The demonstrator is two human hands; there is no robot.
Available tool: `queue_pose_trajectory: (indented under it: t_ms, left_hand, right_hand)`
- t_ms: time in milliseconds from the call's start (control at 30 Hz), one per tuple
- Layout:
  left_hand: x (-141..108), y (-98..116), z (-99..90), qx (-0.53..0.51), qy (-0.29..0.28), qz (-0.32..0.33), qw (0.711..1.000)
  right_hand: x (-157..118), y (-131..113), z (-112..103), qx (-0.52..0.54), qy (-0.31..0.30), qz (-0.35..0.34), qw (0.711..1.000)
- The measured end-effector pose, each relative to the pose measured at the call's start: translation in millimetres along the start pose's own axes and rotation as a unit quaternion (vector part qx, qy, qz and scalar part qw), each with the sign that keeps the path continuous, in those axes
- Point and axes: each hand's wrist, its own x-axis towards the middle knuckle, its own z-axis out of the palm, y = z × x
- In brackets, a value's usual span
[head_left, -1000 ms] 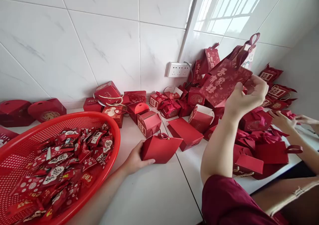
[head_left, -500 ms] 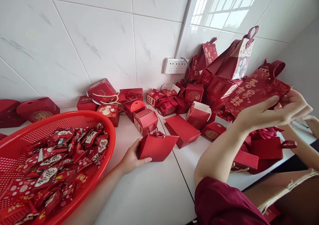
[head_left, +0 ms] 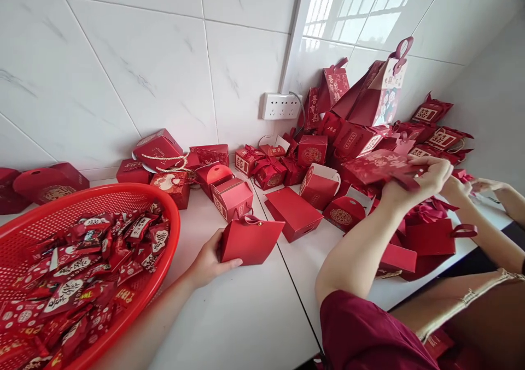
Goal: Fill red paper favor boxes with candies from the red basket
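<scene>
My left hand (head_left: 211,260) grips the side of a plain red box (head_left: 252,242) with a small loop handle, low over the white table. At the right, my right hand (head_left: 422,181), at the end of a maroon sleeve, is closed on a patterned red gift bag (head_left: 373,165). That bag is tilted, smeared by motion, and held above the piled boxes. Left of my left arm stands a red plastic basket (head_left: 175,222) full of wrapped candies (head_left: 92,260). A flat-topped red box (head_left: 293,214) lies just beyond the held box.
Red gift boxes (head_left: 162,150) line the tiled wall, and a tall bag (head_left: 379,94) tops the right-hand pile. A power strip (head_left: 282,106) is on the wall. Another person's hand (head_left: 490,186) and arm are at the far right, near ribboned packets (head_left: 441,136).
My right hand has moved left and inward with the patterned bag, which now tilts flatter and uncovers packets behind it. The view has shifted slightly; my left hand keeps its hold on the red box.
</scene>
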Motion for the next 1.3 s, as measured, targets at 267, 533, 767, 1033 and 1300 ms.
queue_pose_trajectory:
  t_ms: [267,533,767,1033,1300]
  left_hand:
    - [-1,0,1.7,0.013,0.003,0.001,1.000]
    - [-4,-5,3.3,0.007,0.016,0.017,1.000]
    - [-9,-20,17.3,0.064,0.099,0.075,0.990]
    - [-79,66,32.2,0.320,0.114,-0.003,0.941]
    - [-145,212,-56.6,0.497,0.407,-0.244,0.727]
  right_hand:
    - [-8,7,3,-0.060,0.042,0.091,0.993]
    - [-18,-73,12,0.019,0.008,-0.001,1.000]
    - [-74,-175,14,0.225,-0.394,-0.058,0.889]
    - [-78,-171,12,0.155,-0.482,-0.195,0.840]
    - [-69,-146,19,0.088,-0.433,-0.189,0.877]
